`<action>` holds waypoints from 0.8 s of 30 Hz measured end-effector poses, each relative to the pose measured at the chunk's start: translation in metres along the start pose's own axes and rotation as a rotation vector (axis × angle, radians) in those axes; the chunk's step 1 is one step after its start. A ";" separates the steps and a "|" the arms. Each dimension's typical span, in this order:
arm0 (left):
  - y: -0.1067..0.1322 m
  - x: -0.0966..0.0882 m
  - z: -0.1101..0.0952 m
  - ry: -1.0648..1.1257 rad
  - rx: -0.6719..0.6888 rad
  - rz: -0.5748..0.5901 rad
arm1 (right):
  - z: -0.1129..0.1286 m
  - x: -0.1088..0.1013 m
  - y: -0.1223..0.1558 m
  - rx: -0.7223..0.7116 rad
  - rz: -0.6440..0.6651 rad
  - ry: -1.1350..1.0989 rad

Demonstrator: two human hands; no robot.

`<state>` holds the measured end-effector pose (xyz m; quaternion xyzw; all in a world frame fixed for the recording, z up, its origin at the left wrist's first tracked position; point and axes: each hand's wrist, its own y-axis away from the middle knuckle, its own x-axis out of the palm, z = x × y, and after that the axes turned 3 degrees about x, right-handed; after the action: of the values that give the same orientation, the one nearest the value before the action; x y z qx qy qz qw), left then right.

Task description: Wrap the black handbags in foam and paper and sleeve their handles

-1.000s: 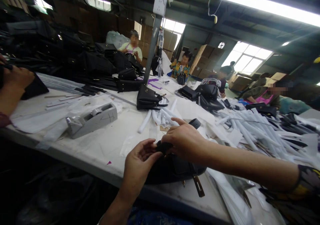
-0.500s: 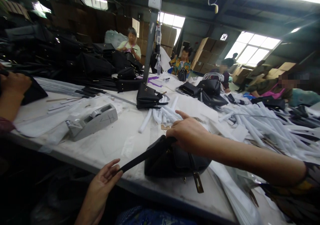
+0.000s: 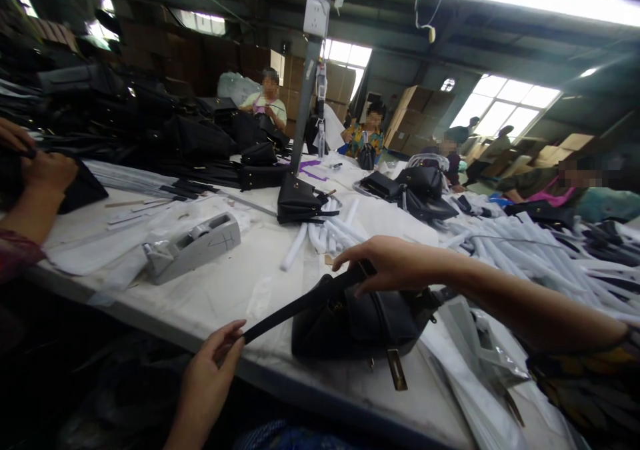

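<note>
L hand (image 3: 213,365) pinching strap (image 3: 295,307) end, R hand (image 3: 387,263) gripping it over blk bag (image 3: 315,338); prob best w/ light, even tension, strap flat & untwisted btwn hands

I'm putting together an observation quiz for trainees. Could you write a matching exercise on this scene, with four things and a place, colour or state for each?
Things
1. Black strap
2. Tape dispenser left of the black handbag
3. Power socket
4. Metal clasp

Places, colours, states
A. Mounted on an upright post
B. Gold-coloured
C. One end pinched by the left hand
D. Grey, with dark marks on its side

Pairs: 1-C, 2-D, 3-A, 4-B
</note>
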<state>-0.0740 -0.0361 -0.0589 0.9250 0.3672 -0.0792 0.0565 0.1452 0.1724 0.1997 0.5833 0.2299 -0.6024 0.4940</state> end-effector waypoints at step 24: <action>-0.009 0.122 -0.163 0.663 0.068 0.694 | 0.012 0.101 0.067 -0.018 -1.031 -0.114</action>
<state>0.0249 0.0785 0.0775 0.9698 0.0323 0.2314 -0.0707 0.2141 0.1017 0.1285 0.3564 0.4652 -0.7964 0.1496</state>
